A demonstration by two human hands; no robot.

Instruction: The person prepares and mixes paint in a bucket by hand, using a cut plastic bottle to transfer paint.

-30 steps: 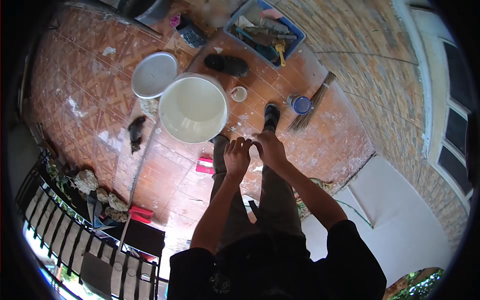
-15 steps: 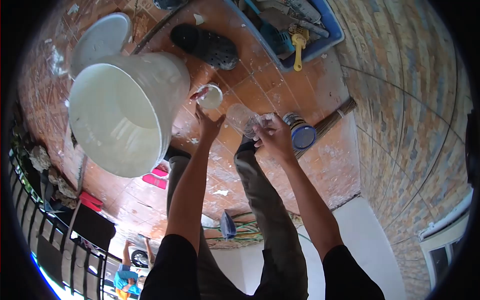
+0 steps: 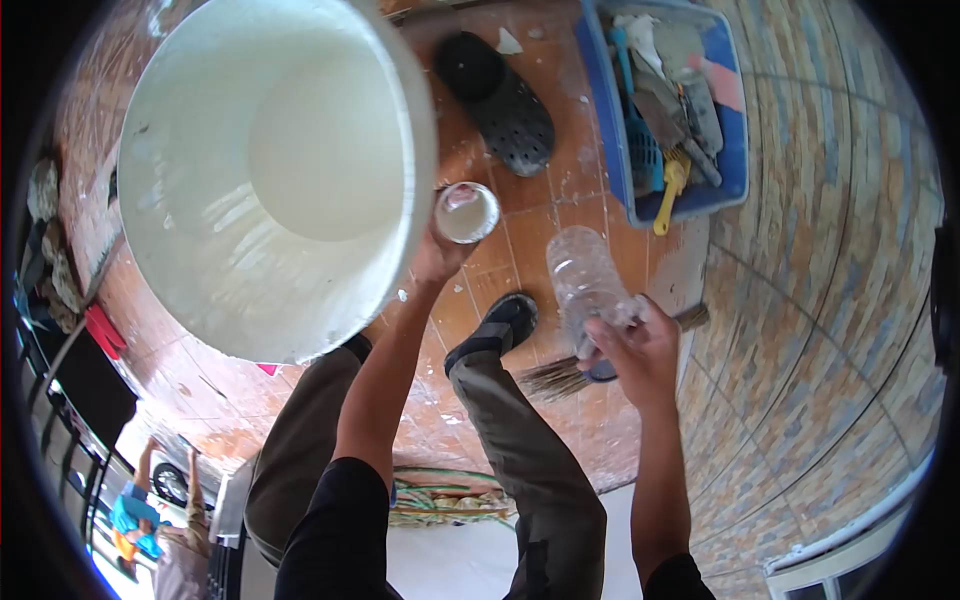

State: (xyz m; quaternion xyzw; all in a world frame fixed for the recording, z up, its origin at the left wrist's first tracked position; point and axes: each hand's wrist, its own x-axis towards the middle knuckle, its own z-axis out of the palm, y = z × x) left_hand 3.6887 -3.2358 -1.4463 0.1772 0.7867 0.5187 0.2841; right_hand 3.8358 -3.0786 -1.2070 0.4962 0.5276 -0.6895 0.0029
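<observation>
My left hand [image 3: 440,256] is closed around a small white cup [image 3: 467,212], whose open top faces the camera. It is close to the right side of a large white bucket [image 3: 390,290], seen from above with its pale inside showing. My right hand [image 3: 640,350] grips a clear plastic bottle [image 3: 583,265] near its lower end in the view. Partly hidden behind that hand are a blue-lidded container [image 3: 602,370] and a straw broom [image 3: 555,380].
A blue bin [image 3: 735,150] of tools, with a yellow-handled tool [image 3: 668,200], stands at upper right. A dark clog [image 3: 497,105] lies on the tiles. Stone-patterned wall [image 3: 810,300] is at right. Another person [image 3: 140,515] is at far lower left, beyond a railing.
My left hand has taken hold of the cup. My right hand and the bottle have moved right and down in the view. The bucket looks much larger and nearer.
</observation>
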